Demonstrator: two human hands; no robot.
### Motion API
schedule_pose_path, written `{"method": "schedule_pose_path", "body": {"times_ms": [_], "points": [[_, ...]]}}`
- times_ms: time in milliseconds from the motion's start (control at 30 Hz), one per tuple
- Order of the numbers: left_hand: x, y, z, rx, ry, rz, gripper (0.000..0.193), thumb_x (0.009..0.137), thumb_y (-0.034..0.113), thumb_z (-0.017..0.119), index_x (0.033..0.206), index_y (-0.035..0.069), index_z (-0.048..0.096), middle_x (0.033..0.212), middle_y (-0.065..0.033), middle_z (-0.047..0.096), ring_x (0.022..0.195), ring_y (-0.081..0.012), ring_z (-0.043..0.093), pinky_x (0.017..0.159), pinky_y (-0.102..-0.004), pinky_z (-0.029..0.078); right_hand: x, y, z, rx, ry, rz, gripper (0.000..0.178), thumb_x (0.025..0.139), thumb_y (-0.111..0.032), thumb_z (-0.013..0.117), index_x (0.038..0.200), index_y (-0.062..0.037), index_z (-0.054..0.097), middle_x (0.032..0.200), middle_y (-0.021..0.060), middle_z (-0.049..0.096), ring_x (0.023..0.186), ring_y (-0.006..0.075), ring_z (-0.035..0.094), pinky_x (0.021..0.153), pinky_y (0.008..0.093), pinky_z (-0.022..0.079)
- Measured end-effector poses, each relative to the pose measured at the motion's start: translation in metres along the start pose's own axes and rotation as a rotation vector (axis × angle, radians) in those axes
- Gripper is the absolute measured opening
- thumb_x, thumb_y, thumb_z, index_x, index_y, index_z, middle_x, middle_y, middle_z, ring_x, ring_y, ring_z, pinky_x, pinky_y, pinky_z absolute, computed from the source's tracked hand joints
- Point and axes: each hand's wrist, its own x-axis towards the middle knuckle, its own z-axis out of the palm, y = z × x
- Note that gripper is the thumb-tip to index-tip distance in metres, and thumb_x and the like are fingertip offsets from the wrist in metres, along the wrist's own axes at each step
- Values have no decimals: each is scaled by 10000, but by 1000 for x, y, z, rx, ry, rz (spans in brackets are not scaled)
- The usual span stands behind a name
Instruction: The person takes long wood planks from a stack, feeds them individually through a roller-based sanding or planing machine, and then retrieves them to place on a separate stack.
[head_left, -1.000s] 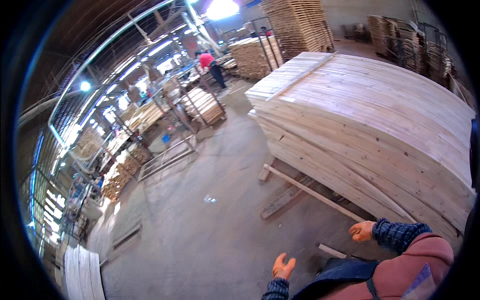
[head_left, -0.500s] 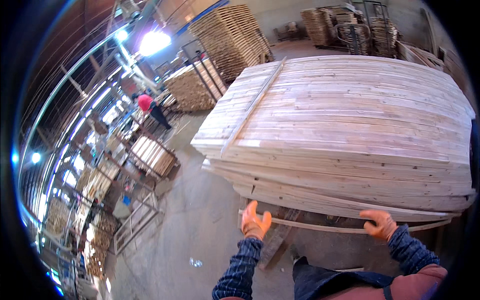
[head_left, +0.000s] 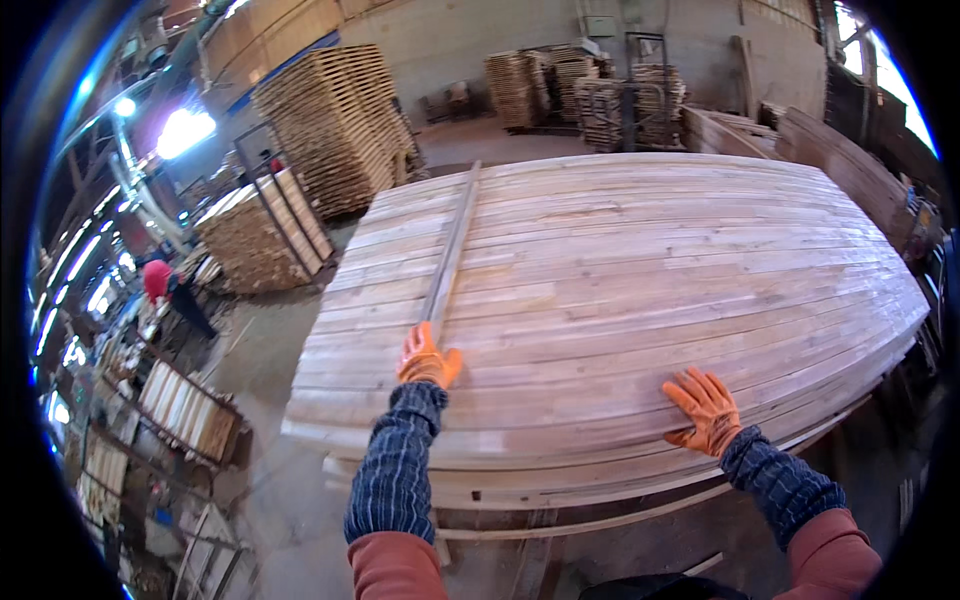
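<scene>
A large stack of long pale wooden boards (head_left: 600, 330) lies before me, its top layer flat and closely packed. Across the left part of that layer runs a narrow wooden strip (head_left: 455, 240). My left hand (head_left: 428, 360), in an orange glove, is at the strip's near end with fingers pointing forward and thumb apart; whether it touches the strip I cannot tell. Over the near edge of the top boards, to the right, my right hand (head_left: 706, 412) in a matching glove has its fingers spread. I see nothing held in either hand.
Below the stack's near side a thin bowed board (head_left: 600, 522) sticks out. Tall slatted wood stacks (head_left: 335, 125) stand behind to the left, and more (head_left: 575, 90) near the back wall. A person in a red top (head_left: 160, 280) bends over at the far left.
Both hands have moved from below the stack's near side up and forward over its top boards. My view has shifted to the right.
</scene>
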Motion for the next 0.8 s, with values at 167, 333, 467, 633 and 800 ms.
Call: {"method": "schedule_pose_path", "body": {"times_ms": [167,333,467,633,800], "points": [[80,17,36,2,-90,-98,745,853,484,712,1465,130,478,1449,-148,560,1396,-355,485,1133,-511,422,-4,1,-11,-51,6,-1,930,824,-735,691,1600,-293,429,1626,100,444,1527,326,370,1270,502,255],[119,41,56,122,-225,-202,602,909,453,681,1406,148,530,1246,-134,698,1235,-339,623,1083,-480,472,-10,-1,-16,-28,-13,21,930,798,-730,733,1582,-313,456,1613,87,461,1513,328,388,1264,520,281],[138,-9,72,-63,-305,-156,546,825,254,781,1246,13,530,974,-157,733,939,-291,696,846,-422,556,6,-11,-15,33,35,-26,922,799,-710,747,1579,-312,460,1601,89,468,1505,322,398,1258,516,291],[31,77,58,-1149,-570,-54,84,801,74,662,789,12,606,724,-77,603,627,-185,568,592,-322,445,-13,1,-15,28,-18,67,931,834,-687,731,1613,-295,404,1626,89,445,1531,307,363,1287,497,243],[-126,153,-14,-1262,-623,0,510,797,146,738,1216,-39,515,793,-59,575,625,-167,536,595,-311,451,-9,1,-23,260,-75,178,962,895,-622,704,1665,-225,287,1697,125,340,1579,331,279,1302,475,210]]}}
